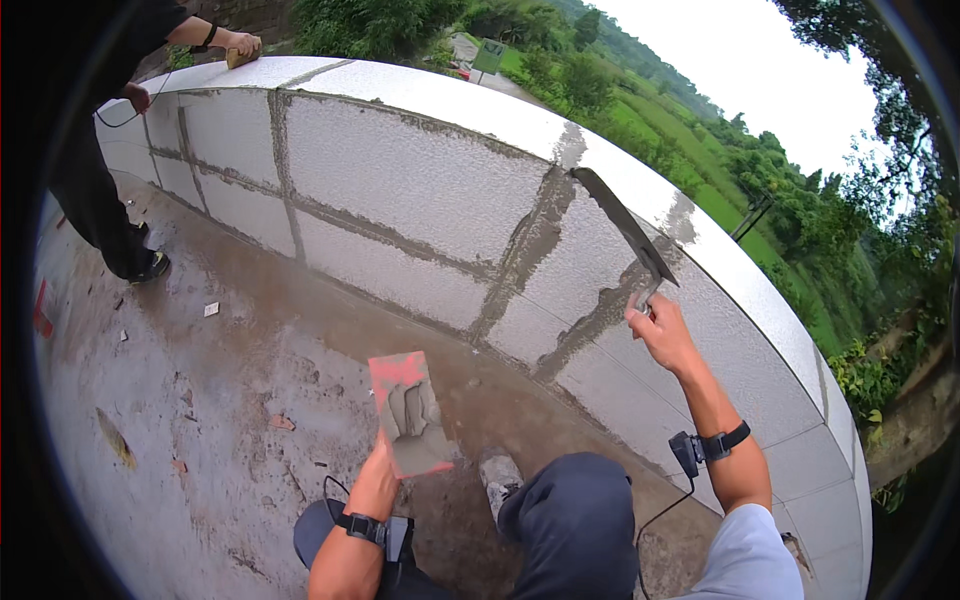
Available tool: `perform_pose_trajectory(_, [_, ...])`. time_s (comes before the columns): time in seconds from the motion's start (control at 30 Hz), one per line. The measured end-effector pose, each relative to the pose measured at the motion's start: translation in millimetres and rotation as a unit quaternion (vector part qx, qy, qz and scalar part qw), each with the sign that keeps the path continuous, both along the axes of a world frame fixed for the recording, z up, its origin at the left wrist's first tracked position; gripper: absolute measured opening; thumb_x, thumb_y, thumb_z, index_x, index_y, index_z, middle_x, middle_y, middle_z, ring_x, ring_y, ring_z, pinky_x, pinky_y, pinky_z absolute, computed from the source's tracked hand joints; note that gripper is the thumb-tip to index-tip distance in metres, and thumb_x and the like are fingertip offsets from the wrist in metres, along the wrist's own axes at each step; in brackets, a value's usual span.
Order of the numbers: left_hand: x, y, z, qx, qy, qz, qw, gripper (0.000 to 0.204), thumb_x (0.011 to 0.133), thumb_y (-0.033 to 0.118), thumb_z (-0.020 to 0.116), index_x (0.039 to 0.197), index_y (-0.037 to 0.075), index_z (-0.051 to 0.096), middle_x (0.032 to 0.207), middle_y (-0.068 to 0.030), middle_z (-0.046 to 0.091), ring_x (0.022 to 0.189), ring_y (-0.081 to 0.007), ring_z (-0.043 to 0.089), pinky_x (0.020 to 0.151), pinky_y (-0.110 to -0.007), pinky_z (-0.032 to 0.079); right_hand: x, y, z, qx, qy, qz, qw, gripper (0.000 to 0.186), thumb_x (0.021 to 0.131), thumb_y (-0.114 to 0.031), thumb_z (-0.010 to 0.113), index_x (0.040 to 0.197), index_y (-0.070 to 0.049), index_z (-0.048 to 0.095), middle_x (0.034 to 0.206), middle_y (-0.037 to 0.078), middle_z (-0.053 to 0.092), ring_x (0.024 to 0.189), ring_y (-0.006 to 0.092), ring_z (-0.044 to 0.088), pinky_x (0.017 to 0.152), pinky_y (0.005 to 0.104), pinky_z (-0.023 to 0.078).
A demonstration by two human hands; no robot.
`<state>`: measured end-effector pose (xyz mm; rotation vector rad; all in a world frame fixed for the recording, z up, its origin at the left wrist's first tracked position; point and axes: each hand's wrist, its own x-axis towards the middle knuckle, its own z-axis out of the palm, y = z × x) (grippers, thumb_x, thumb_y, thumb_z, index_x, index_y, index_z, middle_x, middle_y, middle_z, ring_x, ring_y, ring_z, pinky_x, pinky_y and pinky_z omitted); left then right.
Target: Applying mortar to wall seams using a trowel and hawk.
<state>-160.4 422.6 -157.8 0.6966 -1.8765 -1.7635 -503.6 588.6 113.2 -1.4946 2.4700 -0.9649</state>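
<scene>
- Your trowel (628, 228) was right of centre in the frame, its long dark blade slanting from upper left to lower right in front of the wall; whether it touched the surface could not be told.
- Your right hand (658, 328) was closed around the trowel's handle.
- Your red board (388, 374) was at lower centre, with grey mortar (418, 447) heaped and furrowed over much of it.
- Your left hand (381, 452) was clamped on the board from beneath at its lower left edge, most of the fingers hidden; your two hands were well apart.
- The pale block wall (420, 160) curved from upper left to lower right, with rough grey bands over many of its joints.
- A black strapped device (703, 449) circled your right wrist, and a similar one (372, 532) your left.
- Your shoe (500, 478) stood at lower centre on the stained floor (240, 370), where a small white scrap (211, 310) lay farther left.
- At upper left, another person in dark clothes (95, 190) had one hand on a tan block (243, 54) atop the wall.
- Greenery (590, 90) filled the upper right beyond the wall.
</scene>
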Motion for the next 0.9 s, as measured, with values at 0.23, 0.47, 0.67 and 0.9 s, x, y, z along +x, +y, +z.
perform_pose_trajectory(0.23, [-24.6,-6.5,37.8,0.651,0.208,-0.012,0.730,0.027,0.098,0.039,0.050,0.106,0.015,0.061,0.099,-0.0008,0.065,0.090,-0.0159,0.063,0.079,-0.035,0.053,56.4,20.3,-53.8,0.154,-0.367,0.180,0.900,0.037,0.083,-0.035,0.061,0.078,0.002,0.064,0.061,0.006,0.059,0.053,0.0124,0.056,0.047,0.0274,0.043])
perform_pose_trajectory(0.47, [-19.9,13.1,55.0,0.607,0.168,-0.024,0.776,0.032,0.100,0.039,0.046,0.113,0.013,0.061,0.104,-0.0039,0.065,0.091,-0.0189,0.063,0.079,-0.038,0.053,67.6,-1.5,-152.2,0.295,-0.643,0.289,0.645,0.051,0.089,-0.041,0.051,0.068,0.005,0.059,0.053,0.010,0.054,0.040,0.0134,0.048,0.038,0.0266,0.038])
perform_pose_trajectory(0.67, [2.8,-12.8,23.8,0.622,0.252,0.051,0.740,0.033,0.100,0.037,0.046,0.116,0.012,0.060,0.108,-0.0049,0.064,0.092,-0.0196,0.063,0.079,-0.038,0.053,54.5,40.2,-153.7,0.346,-0.538,0.179,0.748,0.045,0.090,-0.037,0.050,0.070,0.003,0.059,0.055,0.009,0.055,0.043,0.0133,0.050,0.043,0.0271,0.040])
perform_pose_trajectory(0.9, [-22.2,-17.5,24.3,0.575,0.310,0.033,0.756,0.036,0.102,0.033,0.041,0.115,0.005,0.059,0.104,-0.0084,0.065,0.086,-0.0216,0.066,0.074,-0.038,0.056,83.2,12.0,-124.5,0.121,-0.149,0.300,0.935,0.032,0.083,-0.030,0.061,0.069,-0.001,0.056,0.059,0.013,0.054,0.048,0.0271,0.052,0.049,0.0375,0.041])
